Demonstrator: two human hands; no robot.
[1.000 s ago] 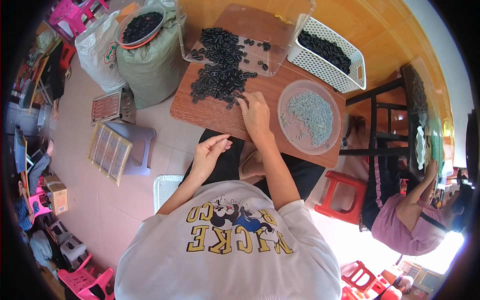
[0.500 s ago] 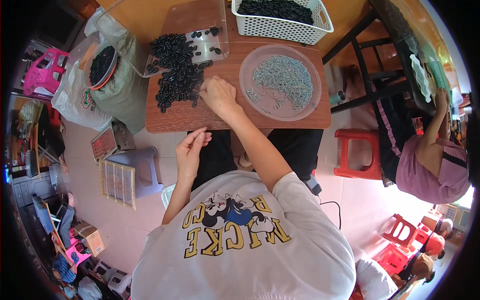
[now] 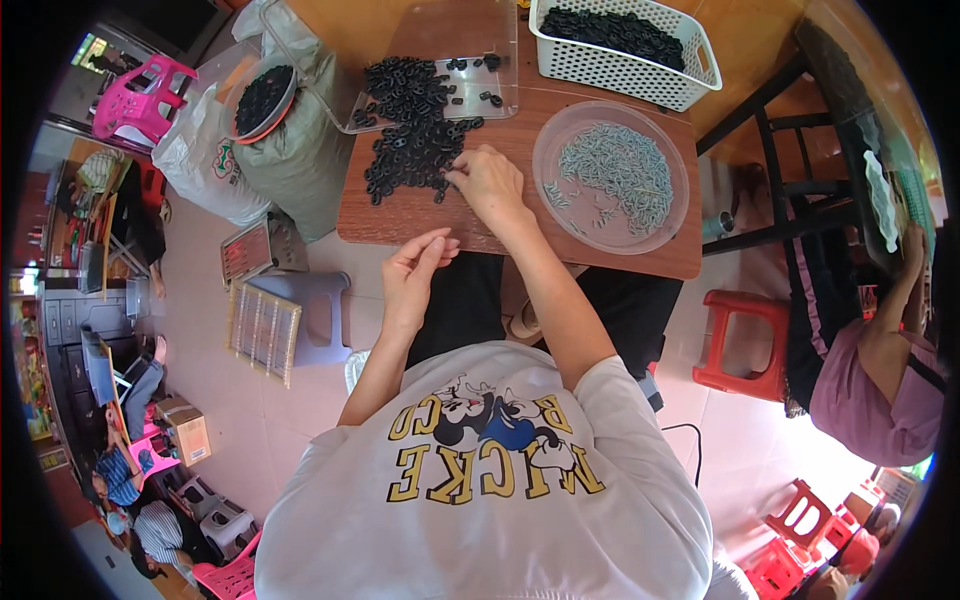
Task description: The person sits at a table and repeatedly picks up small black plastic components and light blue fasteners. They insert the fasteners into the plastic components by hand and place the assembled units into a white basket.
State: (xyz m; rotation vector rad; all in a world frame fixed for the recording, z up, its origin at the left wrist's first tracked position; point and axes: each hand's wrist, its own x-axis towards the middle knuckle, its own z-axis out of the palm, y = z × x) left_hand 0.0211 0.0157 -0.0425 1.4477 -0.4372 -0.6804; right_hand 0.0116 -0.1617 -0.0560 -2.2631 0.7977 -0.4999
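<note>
A spread of small black oval plastic pieces with holes (image 3: 410, 155) lies on the brown wooden table (image 3: 400, 222). At its right edge my right hand (image 3: 488, 187) is closed, thumb and forefinger pinched beside the outermost pieces; whatever they hold is too small to tell. Closer to me, at the front edge of the table, my left hand (image 3: 414, 275) is palm up with thumb and fingertips drawn together. Anything between those fingertips cannot be made out. Right of my right hand stands a round clear plastic tray (image 3: 545, 222) with many small silvery screws (image 3: 625, 172).
A clear rectangular bin (image 3: 508, 80), tipped toward me, spills black pieces. Behind is a white perforated basket (image 3: 610, 72) of black pieces. Sacks (image 3: 295, 170) with a bowl (image 3: 262, 105) stand left. A red stool (image 3: 742, 345) and a seated person (image 3: 870, 385) are right.
The whole view has shifted, with the table now further right in it. My right hand stays pinched at the pile's edge. My left hand's fingertips now reach slightly over the table's front edge.
</note>
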